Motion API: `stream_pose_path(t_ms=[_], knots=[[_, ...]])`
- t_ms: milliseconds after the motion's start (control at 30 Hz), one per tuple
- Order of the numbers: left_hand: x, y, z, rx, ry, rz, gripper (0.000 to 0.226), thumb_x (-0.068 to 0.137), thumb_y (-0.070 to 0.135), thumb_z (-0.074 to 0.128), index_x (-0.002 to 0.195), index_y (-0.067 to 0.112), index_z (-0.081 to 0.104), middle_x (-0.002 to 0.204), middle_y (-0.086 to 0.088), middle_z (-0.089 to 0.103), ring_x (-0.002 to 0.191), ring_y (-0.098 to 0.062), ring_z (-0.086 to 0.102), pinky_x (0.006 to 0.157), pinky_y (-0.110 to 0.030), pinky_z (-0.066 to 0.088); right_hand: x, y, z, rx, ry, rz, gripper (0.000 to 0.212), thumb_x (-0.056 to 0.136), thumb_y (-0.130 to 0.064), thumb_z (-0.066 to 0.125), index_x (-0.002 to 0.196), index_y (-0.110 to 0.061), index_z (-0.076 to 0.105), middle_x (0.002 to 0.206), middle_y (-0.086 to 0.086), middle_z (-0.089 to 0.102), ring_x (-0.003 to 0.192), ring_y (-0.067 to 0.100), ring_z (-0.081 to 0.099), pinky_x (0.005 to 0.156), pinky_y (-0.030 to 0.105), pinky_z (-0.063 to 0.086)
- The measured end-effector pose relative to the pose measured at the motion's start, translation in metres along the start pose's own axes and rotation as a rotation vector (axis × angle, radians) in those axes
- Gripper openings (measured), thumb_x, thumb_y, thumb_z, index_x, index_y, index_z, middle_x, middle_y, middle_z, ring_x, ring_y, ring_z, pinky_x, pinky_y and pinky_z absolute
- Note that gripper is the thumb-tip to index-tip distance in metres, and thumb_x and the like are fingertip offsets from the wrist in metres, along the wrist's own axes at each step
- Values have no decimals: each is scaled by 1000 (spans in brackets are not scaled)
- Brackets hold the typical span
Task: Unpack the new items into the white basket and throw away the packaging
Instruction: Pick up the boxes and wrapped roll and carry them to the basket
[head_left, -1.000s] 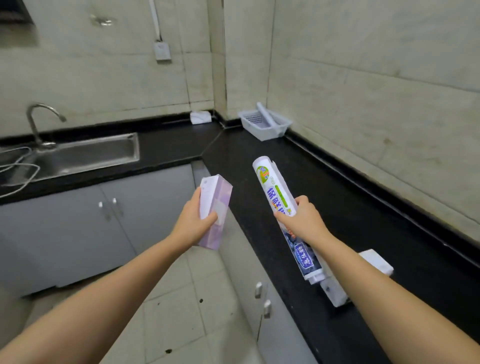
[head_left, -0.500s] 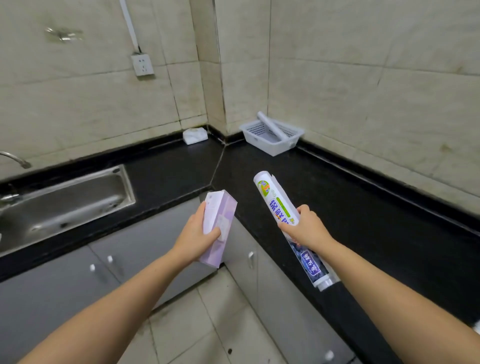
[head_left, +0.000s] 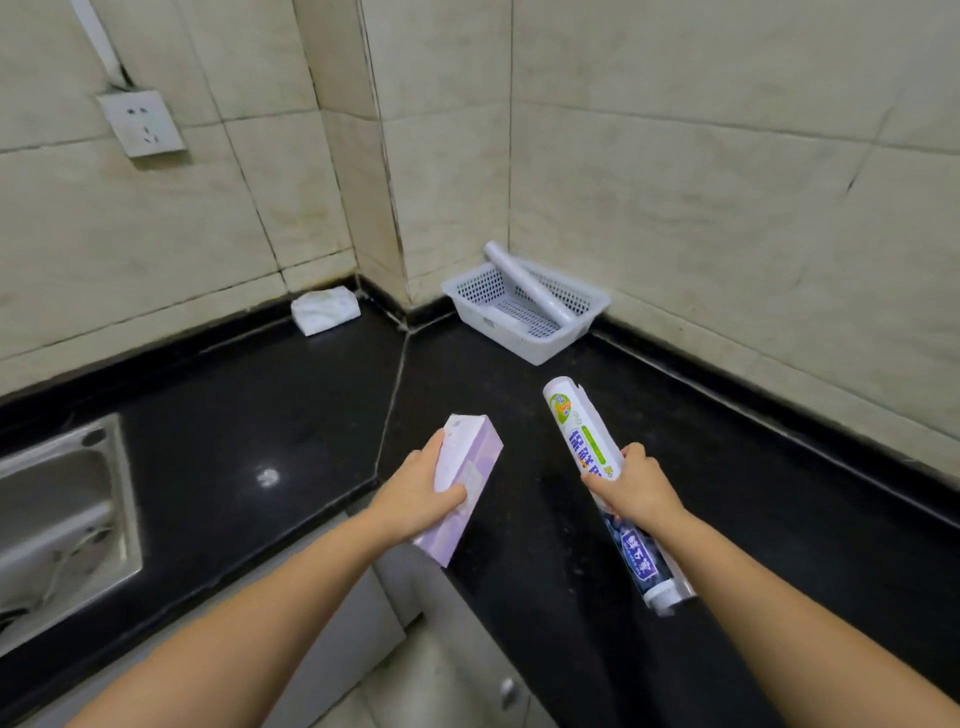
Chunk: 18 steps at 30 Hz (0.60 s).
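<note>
My left hand (head_left: 423, 496) grips a pale purple carton (head_left: 465, 491) above the front edge of the black counter. My right hand (head_left: 636, 488) holds a printed wrapped roll (head_left: 584, 434) by its middle, tilted with its top end toward the corner. The white basket (head_left: 524, 343) sits in the far corner of the counter against the wall. A plain white roll (head_left: 524, 283) leans inside it, with one end sticking up over the rim. Both hands are well short of the basket.
A black counter (head_left: 249, 415) wraps the tiled corner. A steel sink (head_left: 57, 519) is set in it at the left. A crumpled white packet (head_left: 324, 310) lies by the back wall. A wall socket (head_left: 141, 123) is at the upper left. Grey cabinet doors (head_left: 415, 665) stand below.
The view has come closer to the corner, so the basket looks larger and nearer. Both hands still hold the carton and the roll, now over the counter.
</note>
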<state>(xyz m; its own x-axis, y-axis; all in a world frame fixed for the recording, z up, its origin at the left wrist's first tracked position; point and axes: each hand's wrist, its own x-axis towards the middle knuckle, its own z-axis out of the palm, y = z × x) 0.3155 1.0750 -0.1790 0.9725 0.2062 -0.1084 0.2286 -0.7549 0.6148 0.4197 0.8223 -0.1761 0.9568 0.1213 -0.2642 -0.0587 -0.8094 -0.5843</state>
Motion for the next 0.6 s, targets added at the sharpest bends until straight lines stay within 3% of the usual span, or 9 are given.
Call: stream_pose_path(t_ms=[167,267,467,600], knots=[[83,-15,2,120,-142,30,87,75,42,53,147,34,6,127,-8,46,94,-20,54,76,-33,47,48,-6,18,-16,23,107,58,77,-45,68,112,-8,42,115,14,52,94,30,61,78,40,53],[134,-21,5,236,-222,113,89,77,40,56,148,35,1,127,-7,44,98,-24,55,76,-35,47,75,-9,31,-24,65,179,60,78,-45,68,116,-8,41,120,15,50,102,33,59,78,38,46],[232,-41,-3,537,-459,553,89,83,42,52,148,31,-7,140,-2,32,114,-21,47,78,-32,47,111,-29,61,-83,159,334,60,78,-46,66,119,-11,40,122,12,47,108,32,55,78,39,47],[267,-59,0,599,-597,716,93,81,42,51,149,26,-10,143,-1,31,117,-21,45,83,-30,44,114,-36,78,-122,186,423,64,79,-48,66,124,-14,38,124,9,45,112,29,52,80,40,51]])
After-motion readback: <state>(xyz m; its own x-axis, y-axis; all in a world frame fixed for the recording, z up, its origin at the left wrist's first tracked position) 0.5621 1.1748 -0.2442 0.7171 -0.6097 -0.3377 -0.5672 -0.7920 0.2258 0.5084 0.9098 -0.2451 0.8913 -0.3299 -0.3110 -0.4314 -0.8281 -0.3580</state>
